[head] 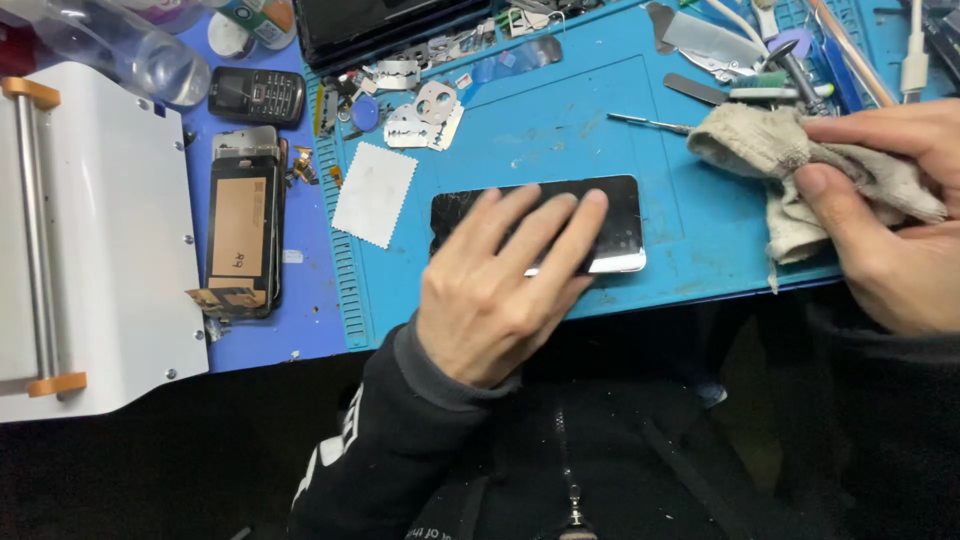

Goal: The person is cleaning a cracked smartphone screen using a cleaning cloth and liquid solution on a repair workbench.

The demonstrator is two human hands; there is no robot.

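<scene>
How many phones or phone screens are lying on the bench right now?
3: a black cracked phone screen under the left hand, a small black keypad phone top left, and an opened phone below it. Clutter may hide more.

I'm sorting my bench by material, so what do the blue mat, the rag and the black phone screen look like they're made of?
The mat looks like matte silicone or rubber, with moulded ridges along its left edge. The rag, in the right hand, looks like worn, frayed beige cotton. The phone screen, under the left hand, looks like glossy black glass with fine cracks.

Black phone [620, 215], blue mat [560, 130], beige cloth [790, 150].
</scene>
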